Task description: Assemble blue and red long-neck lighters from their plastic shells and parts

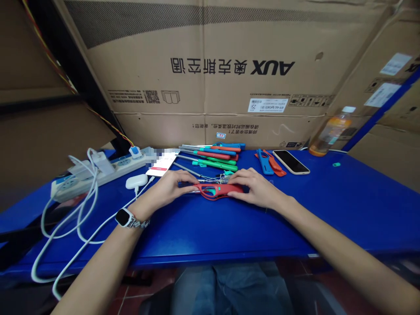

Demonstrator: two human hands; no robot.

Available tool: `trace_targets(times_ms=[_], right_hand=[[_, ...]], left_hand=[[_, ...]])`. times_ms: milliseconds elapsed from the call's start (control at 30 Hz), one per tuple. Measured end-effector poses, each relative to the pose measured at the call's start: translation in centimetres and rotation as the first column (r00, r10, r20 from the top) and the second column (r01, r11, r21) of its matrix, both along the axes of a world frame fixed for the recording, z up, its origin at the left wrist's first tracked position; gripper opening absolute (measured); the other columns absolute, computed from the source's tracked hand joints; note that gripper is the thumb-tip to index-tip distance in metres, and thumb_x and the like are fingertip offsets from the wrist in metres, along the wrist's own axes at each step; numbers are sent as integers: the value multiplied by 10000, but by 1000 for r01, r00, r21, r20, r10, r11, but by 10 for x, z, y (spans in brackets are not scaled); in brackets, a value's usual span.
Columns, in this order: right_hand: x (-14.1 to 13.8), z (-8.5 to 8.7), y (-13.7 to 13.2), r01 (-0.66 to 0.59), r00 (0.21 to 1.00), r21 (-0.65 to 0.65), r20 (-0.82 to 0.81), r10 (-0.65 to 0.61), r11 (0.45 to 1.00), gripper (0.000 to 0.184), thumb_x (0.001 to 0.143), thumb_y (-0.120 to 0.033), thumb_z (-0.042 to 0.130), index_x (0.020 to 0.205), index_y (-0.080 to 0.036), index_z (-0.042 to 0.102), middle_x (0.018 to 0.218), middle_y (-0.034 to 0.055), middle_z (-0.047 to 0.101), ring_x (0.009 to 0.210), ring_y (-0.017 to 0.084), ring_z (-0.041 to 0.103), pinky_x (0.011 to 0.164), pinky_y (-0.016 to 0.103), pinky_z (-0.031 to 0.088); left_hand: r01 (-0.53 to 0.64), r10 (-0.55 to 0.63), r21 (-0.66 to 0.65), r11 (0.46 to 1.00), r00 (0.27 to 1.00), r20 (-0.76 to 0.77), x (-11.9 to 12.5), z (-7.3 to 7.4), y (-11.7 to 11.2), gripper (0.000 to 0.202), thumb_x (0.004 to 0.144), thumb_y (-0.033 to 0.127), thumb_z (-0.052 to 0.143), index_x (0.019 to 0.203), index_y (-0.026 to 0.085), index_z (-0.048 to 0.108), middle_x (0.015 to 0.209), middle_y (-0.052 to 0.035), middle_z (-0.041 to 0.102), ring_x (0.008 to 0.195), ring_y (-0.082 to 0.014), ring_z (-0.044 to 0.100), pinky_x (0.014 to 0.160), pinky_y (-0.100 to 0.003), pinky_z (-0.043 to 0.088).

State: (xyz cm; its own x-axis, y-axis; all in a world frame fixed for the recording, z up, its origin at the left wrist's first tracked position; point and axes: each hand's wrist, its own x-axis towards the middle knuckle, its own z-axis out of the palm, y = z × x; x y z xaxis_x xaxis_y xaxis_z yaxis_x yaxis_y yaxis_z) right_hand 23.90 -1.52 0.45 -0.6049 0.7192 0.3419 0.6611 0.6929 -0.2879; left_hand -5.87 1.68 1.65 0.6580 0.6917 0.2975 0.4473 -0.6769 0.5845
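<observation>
A red long-nosed lighter (223,189) lies level at the front of the blue table, a green trigger showing in its loop. My left hand (169,190) grips its nozzle end between thumb and fingers. At the other end, my right hand (256,188) is closed around the handle. Just behind it are thin metal rods, wires and small green pieces (226,175), partly hidden by my fingers. Further back lies a pile of lighters with red, blue and green handles (219,161), their metal tubes facing left.
Blue and red handle shells (265,162) lie right of the pile, beside a phone (291,162). A bottle of orange drink (331,133) stands at the back right. On the left are a power strip (108,174), white cables and an earbud case (136,181). Cardboard (147,127) walls the back.
</observation>
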Motion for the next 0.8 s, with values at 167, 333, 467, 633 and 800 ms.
trace_targets(times_ms=[167,333,467,633,800], right_hand=[[3,1,2,11,995,-12,101,-10,1000,319,932,-456,581,1114,-220,695,1132,97,691,1053,255,611,929,452,415],[2,-2,3,6,994,-34,111,-2,999,331,955,-453,548,1131,-211,689,1119,95,692,1023,244,624,898,429,424],[1,-3,2,21,995,-52,96,-16,998,300,949,-421,567,1122,-213,695,1066,92,685,925,228,631,833,409,440],[-1,1,4,29,996,-128,90,-17,991,260,939,-395,580,1073,-196,680,1028,91,656,906,225,608,790,377,457],[-3,3,6,20,1000,-241,25,-14,970,186,878,-346,646,946,-175,615,920,64,636,805,197,575,685,316,433]], left_hand=[[33,-26,63,997,994,-109,4,-7,1,236,919,393,610,959,201,741,999,-74,712,921,-210,667,857,-343,529],[16,-8,41,999,982,-189,4,-11,2,196,924,331,604,973,190,731,967,-70,697,871,-204,652,828,-331,518],[28,-16,62,998,982,-188,2,-15,4,201,930,336,596,945,185,727,951,-74,683,851,-198,641,816,-326,512],[25,-9,87,996,983,-184,4,-18,4,207,933,347,587,907,182,709,943,-71,674,841,-195,631,797,-326,505],[-4,9,32,999,987,-160,7,-15,0,183,923,337,595,892,175,675,906,-58,677,813,-187,625,758,-310,498]])
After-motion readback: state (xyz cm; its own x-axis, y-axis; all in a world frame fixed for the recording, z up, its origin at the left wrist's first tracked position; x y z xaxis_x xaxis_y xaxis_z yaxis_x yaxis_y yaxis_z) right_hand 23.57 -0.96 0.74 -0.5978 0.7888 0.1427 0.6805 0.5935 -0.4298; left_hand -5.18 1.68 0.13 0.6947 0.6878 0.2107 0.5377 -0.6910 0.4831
